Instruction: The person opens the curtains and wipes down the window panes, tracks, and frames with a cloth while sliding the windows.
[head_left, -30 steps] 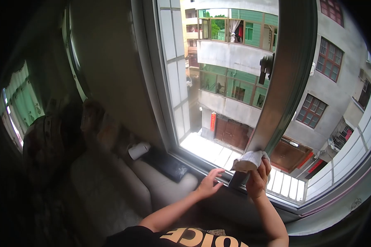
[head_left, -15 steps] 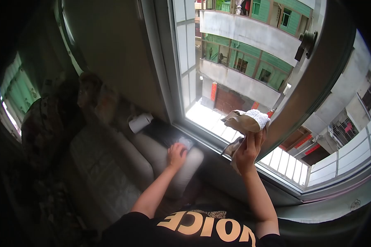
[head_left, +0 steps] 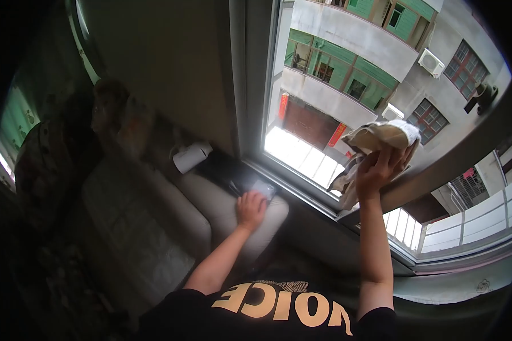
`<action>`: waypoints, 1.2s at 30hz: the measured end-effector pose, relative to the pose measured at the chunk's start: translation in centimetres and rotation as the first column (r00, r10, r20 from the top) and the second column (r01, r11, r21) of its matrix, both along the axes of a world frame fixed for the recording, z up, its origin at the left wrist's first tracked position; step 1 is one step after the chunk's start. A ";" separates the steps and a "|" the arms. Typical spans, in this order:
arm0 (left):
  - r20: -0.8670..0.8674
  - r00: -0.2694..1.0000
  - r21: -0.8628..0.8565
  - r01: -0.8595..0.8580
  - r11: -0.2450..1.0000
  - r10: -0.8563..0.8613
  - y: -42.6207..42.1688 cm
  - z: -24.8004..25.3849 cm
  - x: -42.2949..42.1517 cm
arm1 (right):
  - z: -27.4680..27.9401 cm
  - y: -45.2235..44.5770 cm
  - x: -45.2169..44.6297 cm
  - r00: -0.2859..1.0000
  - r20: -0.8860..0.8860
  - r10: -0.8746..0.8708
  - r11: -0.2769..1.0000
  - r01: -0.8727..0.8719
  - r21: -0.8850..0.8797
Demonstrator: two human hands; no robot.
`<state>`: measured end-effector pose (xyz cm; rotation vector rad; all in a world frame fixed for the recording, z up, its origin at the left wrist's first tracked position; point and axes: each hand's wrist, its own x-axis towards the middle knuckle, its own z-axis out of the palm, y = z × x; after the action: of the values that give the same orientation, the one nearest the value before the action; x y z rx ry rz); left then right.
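My right hand (head_left: 378, 173) is raised at the open window, its fingers closed round a crumpled white and tan cloth (head_left: 375, 139). The cloth and hand are up against the dark frame of the window sash (head_left: 432, 182); whether they press on it I cannot tell. One end of the cloth hangs down below my wrist. My left hand (head_left: 251, 210) lies with its fingers stretched out on the pale sofa arm (head_left: 267, 224). A small shiny, clear-looking item (head_left: 263, 188) sits right at its fingertips.
A white mug-like container (head_left: 192, 157) stands on a dark surface beside the sofa (head_left: 136, 221). A window handle (head_left: 482, 98) juts from the sash. The window sill track (head_left: 301, 193) runs below the opening, with a building (head_left: 347, 34) outside. Light fabric (head_left: 449, 291) hangs at lower right.
The sash with its handle has swung farther out to the right. My right hand and the cloth have moved right with it. My left hand stays on the sofa arm; the view has shifted slightly.
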<state>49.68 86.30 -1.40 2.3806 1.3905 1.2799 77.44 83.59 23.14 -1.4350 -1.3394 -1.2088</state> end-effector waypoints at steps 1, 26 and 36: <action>0.002 1.000 -0.018 0.003 1.000 -0.003 0.0 0.1 -0.1 | 1.7 0.2 -0.6 1.000 0.016 -0.015 1.000 0.015 0.002; 0.144 0.985 0.010 0.093 0.996 -0.093 0.2 0.7 -0.6 | -4.4 11.3 -12.0 0.855 0.041 0.517 0.585 -0.317 -0.746; 0.145 0.986 0.021 0.083 0.996 -0.086 0.5 -0.2 -0.7 | -13.4 2.5 -2.4 0.935 -0.162 0.315 0.101 -0.203 -0.974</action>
<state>48.94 86.77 -1.59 2.2768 1.2299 1.4145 75.02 86.04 9.75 -1.8008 -2.5881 0.1115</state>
